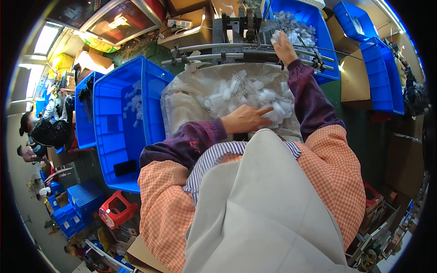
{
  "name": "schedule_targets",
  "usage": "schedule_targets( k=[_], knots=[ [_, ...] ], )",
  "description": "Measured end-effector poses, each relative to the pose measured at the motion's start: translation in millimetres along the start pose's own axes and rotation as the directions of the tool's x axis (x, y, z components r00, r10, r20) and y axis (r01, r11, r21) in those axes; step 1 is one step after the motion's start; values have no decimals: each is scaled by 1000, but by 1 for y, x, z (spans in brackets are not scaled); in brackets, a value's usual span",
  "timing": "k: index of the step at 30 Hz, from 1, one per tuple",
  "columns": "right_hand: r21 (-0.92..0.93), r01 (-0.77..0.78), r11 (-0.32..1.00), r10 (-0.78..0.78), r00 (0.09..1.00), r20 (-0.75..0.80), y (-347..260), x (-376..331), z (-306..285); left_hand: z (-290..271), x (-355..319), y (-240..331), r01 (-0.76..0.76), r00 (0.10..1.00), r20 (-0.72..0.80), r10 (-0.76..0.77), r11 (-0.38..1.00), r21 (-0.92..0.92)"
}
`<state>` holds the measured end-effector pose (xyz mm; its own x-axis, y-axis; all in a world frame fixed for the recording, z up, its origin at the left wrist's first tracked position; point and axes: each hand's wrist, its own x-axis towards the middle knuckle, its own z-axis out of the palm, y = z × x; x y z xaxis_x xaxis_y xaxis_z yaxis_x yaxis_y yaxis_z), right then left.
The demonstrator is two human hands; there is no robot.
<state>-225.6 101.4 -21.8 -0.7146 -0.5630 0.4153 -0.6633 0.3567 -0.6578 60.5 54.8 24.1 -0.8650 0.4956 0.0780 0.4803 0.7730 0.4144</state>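
Observation:
My left hand (pixel 247 119) is over the near edge of a heap of small white plastic pieces (pixel 223 93), some with comb-like teeth. Its index finger is stretched out and touches the pieces, and nothing shows in its grip. Thin metal wires (pixel 241 84) lie among the heap, on a pale plastic sheet (pixel 180 102). Farther off and to the right, my right hand (pixel 285 49) pinches a small white plastic piece (pixel 275 37) beside the metal rods of the machine (pixel 248 27). Its fingertips are partly hidden by that piece.
Behind my right hand stands a blue bin (pixel 330 50) full of greyish pieces (pixel 293 25). At left, a large blue bin (pixel 107 123) holds some white pieces and a dark flat object (pixel 125 168). A red stool (pixel 117 210) stands at lower left. Other people are at far left.

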Motion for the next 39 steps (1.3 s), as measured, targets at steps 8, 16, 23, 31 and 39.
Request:
schedule_targets(
  k=[8, 16, 23, 31, 39],
  knots=[
    [-496, 180, 849, -62, 968, 244, 9, 30, 16, 21, 5, -34, 76, 997, -35, -73, 993, 91],
    [-523, 39, 852, 89, 972, 216, 4, 34, 5, 8, 11, -71, 147, 988, -60, -144, 988, 46],
    [-366, 101, 925, -35, 982, 184, 37, 52, 22, 1, 24, -88, 210, 977, -31, -213, 975, -76],
    [-469, 140, 872, -79, 986, 147, 32, 55, 22, -1, 6, -75, 313, 943, -70, -325, 939, -142],
    [-545, 236, 804, -170, 971, 170, 36, 54, 30, -28, 8, -55, 262, 824, -407, -393, 902, -342]
  ],
)
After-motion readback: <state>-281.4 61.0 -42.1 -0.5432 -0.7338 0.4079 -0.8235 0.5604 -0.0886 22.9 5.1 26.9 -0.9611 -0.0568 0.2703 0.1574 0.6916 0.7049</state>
